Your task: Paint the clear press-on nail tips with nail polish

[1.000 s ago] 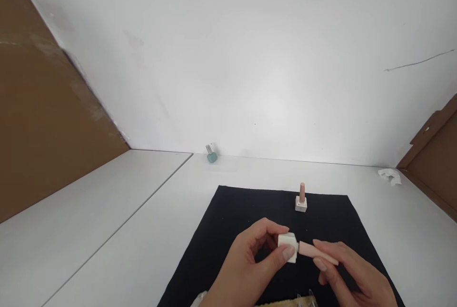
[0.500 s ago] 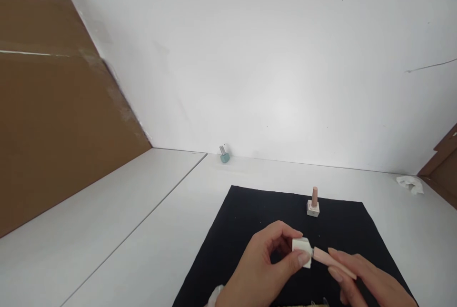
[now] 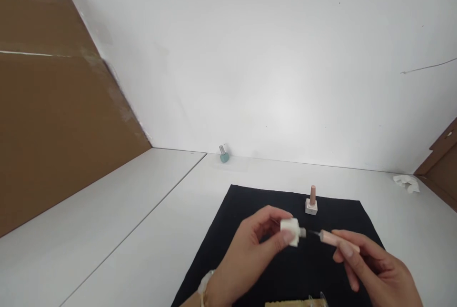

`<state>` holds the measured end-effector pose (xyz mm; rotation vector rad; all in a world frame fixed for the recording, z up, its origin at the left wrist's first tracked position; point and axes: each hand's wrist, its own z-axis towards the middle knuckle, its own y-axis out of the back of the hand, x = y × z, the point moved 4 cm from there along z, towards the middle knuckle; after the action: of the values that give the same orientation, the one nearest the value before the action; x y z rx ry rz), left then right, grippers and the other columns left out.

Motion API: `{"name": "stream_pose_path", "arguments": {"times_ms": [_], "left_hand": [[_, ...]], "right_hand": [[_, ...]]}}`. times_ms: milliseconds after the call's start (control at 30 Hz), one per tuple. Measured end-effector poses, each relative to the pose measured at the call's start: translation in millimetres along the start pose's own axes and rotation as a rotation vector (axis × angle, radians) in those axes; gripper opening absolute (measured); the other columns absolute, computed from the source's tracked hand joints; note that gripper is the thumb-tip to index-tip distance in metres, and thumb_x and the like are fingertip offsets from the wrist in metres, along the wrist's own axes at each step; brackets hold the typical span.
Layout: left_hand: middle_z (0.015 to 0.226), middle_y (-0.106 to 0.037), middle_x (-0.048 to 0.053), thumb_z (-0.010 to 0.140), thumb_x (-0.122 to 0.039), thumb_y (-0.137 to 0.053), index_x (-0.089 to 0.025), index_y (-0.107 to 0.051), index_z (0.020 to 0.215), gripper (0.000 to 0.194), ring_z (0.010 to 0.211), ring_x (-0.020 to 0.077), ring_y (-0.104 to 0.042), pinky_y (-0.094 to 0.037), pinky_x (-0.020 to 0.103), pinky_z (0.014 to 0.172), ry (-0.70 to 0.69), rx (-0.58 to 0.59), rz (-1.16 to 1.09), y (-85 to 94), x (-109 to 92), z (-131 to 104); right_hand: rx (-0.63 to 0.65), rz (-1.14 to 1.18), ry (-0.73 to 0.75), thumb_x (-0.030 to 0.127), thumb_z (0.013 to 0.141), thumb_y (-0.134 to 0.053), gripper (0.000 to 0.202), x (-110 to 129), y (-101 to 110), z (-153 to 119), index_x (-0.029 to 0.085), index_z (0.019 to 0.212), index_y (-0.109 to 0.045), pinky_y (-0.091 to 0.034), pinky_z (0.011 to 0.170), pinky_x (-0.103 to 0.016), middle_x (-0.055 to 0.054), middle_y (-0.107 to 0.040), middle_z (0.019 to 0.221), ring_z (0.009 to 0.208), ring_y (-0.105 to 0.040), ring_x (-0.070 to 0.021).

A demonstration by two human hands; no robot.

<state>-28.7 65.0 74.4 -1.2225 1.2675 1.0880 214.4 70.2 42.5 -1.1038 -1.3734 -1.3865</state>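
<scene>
Between the thumb and fingers of my left hand (image 3: 255,250) is a white nail polish bottle (image 3: 290,231), tilted on its side with its neck facing right. My right hand (image 3: 371,262) pinches a pale pink nail polish cap (image 3: 339,240). The cap's thin dark brush points left at the bottle's neck, a small gap apart from it. Both hands are above a black cloth (image 3: 246,207). Upright on that cloth, beyond my hands, stands another nail polish bottle (image 3: 311,206) with a darker pink cap.
A teal nail polish bottle (image 3: 224,156) leans by the white wall at the back. Crumpled white tissue (image 3: 407,183) lies at the far right. A tan strip (image 3: 293,303) with clear pieces shows at the bottom edge. Brown cardboard (image 3: 71,107) rises on the left.
The cap has come away from the bottle, and its brush now shows. My left hand moved slightly up and left with the bottle; my right hand moved up and right.
</scene>
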Motion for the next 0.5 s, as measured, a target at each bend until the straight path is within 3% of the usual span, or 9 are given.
{"name": "stream_pose_path", "arguments": {"times_ms": [167,333,500], "left_hand": [[0.115,-0.078,0.009,0.085,-0.057,-0.069,-0.019,-0.063,0.127,0.057,0.099,0.0257,-0.075,-0.055,0.041,0.1,-0.038,-0.267,0.073,53.0,4,18],[0.107,-0.081,0.011,0.076,-0.054,-0.076,-0.021,-0.066,0.097,0.04,0.107,0.0329,-0.074,-0.054,0.046,0.101,-0.041,-0.311,0.222,94.8,22,34],[0.103,-0.083,0.008,0.068,-0.045,-0.078,-0.026,-0.062,0.086,0.031,0.11,0.0371,-0.073,-0.051,0.052,0.103,-0.054,-0.398,0.397,116.0,47,45]], "right_hand": [[-0.128,-0.074,0.006,0.071,0.079,-0.074,0.05,-5,19,13,0.027,0.102,-0.085,-0.057,0.06,-0.024,-0.003,-0.07,0.07,0.056,-0.06,-0.0158],[-0.03,0.033,-0.052,0.073,0.079,-0.073,0.053,1,3,10,0.025,0.098,-0.084,-0.053,0.06,-0.025,-0.002,-0.066,0.068,0.059,-0.056,-0.0158],[0.092,0.134,-0.138,0.076,0.074,-0.075,0.057,9,-7,8,0.024,0.097,-0.083,-0.05,0.059,-0.027,-0.002,-0.068,0.075,0.057,-0.05,-0.0139]]}}
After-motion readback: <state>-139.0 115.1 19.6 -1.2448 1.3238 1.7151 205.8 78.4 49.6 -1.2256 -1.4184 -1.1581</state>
